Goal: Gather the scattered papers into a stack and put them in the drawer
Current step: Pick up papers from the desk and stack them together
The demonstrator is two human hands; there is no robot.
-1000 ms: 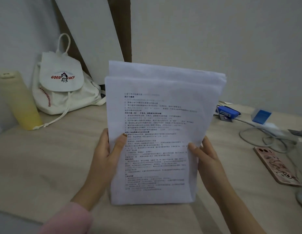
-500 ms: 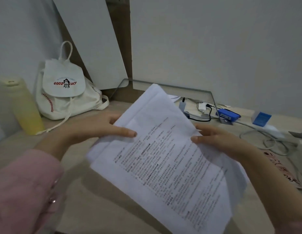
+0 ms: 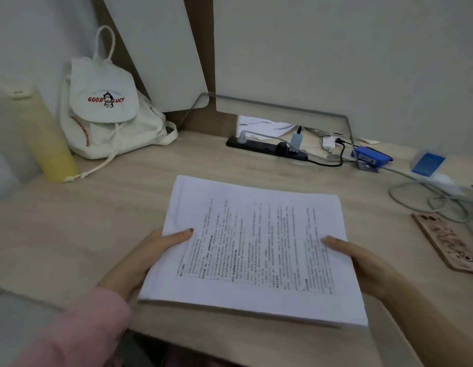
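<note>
Obs: stack (image 3: pixel 256 247) lies flat, low over the worktop (image 3: pixel 97 221) by its front edge. The left hand (image 3: pixel 150 255) and right hand (image 3: pixel 367 266) pinch its sides, thumbs on top. Risk: the sheets are loose and their edges uneven, so tilting toward the drawer (not in view) could fan them out.

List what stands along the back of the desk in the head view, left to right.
Yellow bottle → white bag → black power strip → blue stapler → blue-topped block.
</note>
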